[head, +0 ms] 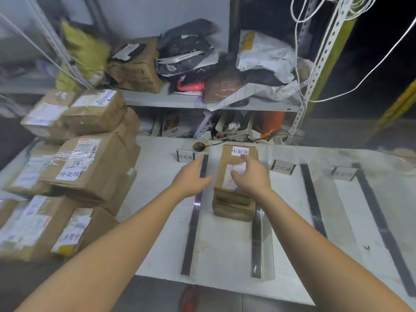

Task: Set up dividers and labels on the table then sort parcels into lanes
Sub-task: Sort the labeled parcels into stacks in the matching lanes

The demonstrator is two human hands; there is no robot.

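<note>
1. Head view: a brown parcel point(227, 164) is sitting on top of a lower parcel point(234, 211) on the white table point(225, 255). A white note point(240, 151) is sticking to the far end of the brown parcel.
2. The left hand point(191, 179) is hovering just left of the brown parcel. Its fingers are loose and apart, and it is holding nothing. I cannot tell if its fingertips are touching the parcel's side.
3. The right hand point(252, 176) is reaching over the top of the brown parcel. Its fingers are spread and loose, not gripping. It is blurry, so I cannot tell if it is touching the top.
4. The left divider strip point(191, 233) is lying just left of the brown parcel. The right divider strip point(256, 244) is lying just right of it. The parcel is sitting in the lane between them.
5. A third divider strip point(311, 194) and a fourth divider strip point(380, 219) are lying farther right of the brown parcel.
6. A first label sign point(185, 156) is standing left of the brown parcel. A second label sign point(283, 168) and a third label sign point(344, 173) are standing to its right.
7. A big pile of boxes point(85, 167) is sitting well left of the brown parcel. A shelf point(157, 100) is holding bags behind it.
</note>
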